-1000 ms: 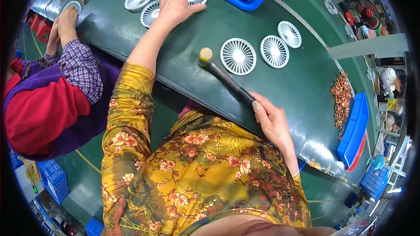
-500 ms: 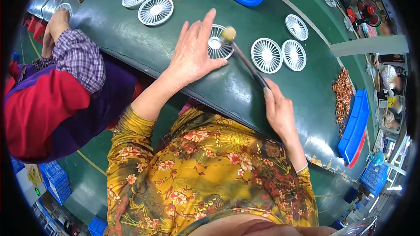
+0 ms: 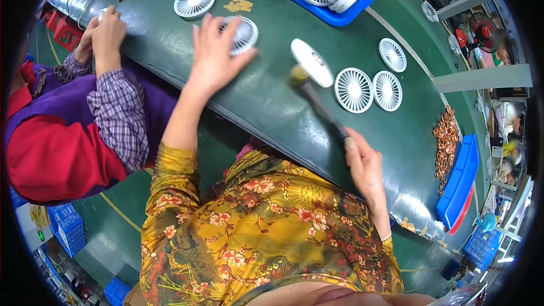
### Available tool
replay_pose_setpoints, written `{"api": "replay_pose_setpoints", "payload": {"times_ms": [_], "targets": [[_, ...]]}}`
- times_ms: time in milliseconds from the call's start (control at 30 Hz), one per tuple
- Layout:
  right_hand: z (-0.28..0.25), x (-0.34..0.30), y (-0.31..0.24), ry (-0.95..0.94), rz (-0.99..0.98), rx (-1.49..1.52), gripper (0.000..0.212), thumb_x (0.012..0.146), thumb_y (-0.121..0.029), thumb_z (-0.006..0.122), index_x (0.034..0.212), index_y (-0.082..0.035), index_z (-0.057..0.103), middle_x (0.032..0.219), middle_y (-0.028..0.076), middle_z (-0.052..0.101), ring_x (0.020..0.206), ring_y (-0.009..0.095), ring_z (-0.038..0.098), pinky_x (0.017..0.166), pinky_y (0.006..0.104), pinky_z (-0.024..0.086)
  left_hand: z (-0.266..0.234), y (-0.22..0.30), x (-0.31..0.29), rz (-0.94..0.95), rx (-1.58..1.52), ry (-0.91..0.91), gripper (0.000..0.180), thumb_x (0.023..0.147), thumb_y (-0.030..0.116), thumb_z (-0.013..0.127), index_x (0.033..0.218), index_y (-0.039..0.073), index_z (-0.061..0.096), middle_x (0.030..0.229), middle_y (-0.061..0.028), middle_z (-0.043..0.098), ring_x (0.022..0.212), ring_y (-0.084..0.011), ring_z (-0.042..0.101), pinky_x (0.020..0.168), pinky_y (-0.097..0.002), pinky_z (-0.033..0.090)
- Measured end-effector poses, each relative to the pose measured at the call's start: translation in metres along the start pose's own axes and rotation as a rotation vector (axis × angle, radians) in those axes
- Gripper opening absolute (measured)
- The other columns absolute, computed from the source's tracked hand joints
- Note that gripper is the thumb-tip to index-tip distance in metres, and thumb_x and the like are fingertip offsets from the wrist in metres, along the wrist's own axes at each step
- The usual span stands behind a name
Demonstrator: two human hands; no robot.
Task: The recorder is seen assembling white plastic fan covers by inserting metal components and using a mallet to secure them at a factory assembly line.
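Note:
My left hand (image 3: 217, 59) is spread out, its fingers slightly blurred, over a white spoked disc (image 3: 247, 35) on the green table; whether the fingertips touch it I cannot tell. In my right hand (image 3: 365, 164) is the dark handle of a small mallet (image 3: 318, 101). Its yellowish head (image 3: 298, 73) is beside a second white disc (image 3: 315, 63), which is tilted and turns its smooth side up. Two more spoked discs (image 3: 354, 90) (image 3: 387, 90) lie side by side to the right, and another disc (image 3: 392, 55) rests farther back.
A blue tray (image 3: 371, 1) piled with white discs stands at the far edge. One disc (image 3: 194, 1) lies back left. Copper-coloured small parts (image 3: 445, 147) are heaped at right beside a blue bin (image 3: 460, 178). At left a co-worker's hands (image 3: 107, 37) work at the table.
My left hand has left the middle disc and moved left onto another one. The middle disc has shifted right and tipped over. The mallet head has come down nearer to me.

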State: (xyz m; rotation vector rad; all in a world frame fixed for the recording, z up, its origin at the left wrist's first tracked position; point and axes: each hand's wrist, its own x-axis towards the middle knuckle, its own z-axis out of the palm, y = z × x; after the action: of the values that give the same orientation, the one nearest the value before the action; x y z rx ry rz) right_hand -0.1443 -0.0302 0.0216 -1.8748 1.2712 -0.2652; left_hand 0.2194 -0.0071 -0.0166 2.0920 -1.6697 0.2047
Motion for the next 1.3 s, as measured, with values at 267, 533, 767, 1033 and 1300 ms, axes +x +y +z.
{"api": "replay_pose_setpoints", "payload": {"times_ms": [267,533,767,1033,1300], "targets": [[-0.028,0.023,-0.063,0.211,0.002,0.425,0.038,0.100,-0.025,0.049,0.130,-0.002,0.055,0.063,-0.004,0.049,0.056,0.004,0.042,0.050,0.0198,0.033,-0.006,0.049,0.004,0.015,-0.589,-0.124,0.087,0.069,0.021,0.079,0.142,0.008,0.034,0.130,-0.0221,0.044,0.119,-0.0392,0.046,0.099,-0.0447,0.041],[-0.008,0.012,-0.058,-0.039,-0.079,-0.126,0.034,0.096,-0.024,0.052,0.127,-0.012,0.057,0.088,0.022,0.066,0.076,0.035,0.068,0.069,0.0361,0.052,-0.007,0.058,-0.002,-0.001,-0.538,-0.101,0.115,0.063,0.020,0.085,0.149,0.006,0.011,0.131,-0.0200,0.048,0.118,-0.0374,0.050,0.100,-0.0432,0.041],[-0.016,0.015,-0.057,0.031,0.036,0.093,0.033,0.098,-0.024,0.053,0.125,-0.007,0.059,0.083,0.008,0.065,0.067,0.010,0.054,0.066,0.0258,0.046,0.001,0.048,-0.004,-0.179,-0.788,0.170,0.065,0.077,0.009,0.073,0.135,0.003,0.045,0.125,-0.0186,0.056,0.116,-0.0338,0.055,0.098,-0.0398,0.043],[-0.006,0.026,-0.039,-0.101,0.073,0.066,0.030,0.097,-0.025,0.053,0.123,-0.011,0.060,0.078,0.018,0.062,0.065,0.020,0.063,0.067,0.0300,0.049,0.012,0.046,0.002,-0.152,-0.711,0.198,0.042,0.087,0.009,0.061,0.128,0.001,0.052,0.116,-0.0198,0.060,0.105,-0.0323,0.059,0.093,-0.0377,0.045],[-0.071,-0.040,0.017,0.406,0.126,-0.007,0.030,0.091,-0.015,0.062,0.120,-0.006,0.064,0.082,0.009,0.067,0.073,0.007,0.056,0.067,0.0237,0.047,0.008,0.110,0.020,0.133,-0.345,-0.390,0.117,0.059,0.054,0.081,0.151,0.019,0.017,0.154,-0.0272,0.000,0.139,-0.0545,0.002,0.104,-0.0723,0.008]]}}
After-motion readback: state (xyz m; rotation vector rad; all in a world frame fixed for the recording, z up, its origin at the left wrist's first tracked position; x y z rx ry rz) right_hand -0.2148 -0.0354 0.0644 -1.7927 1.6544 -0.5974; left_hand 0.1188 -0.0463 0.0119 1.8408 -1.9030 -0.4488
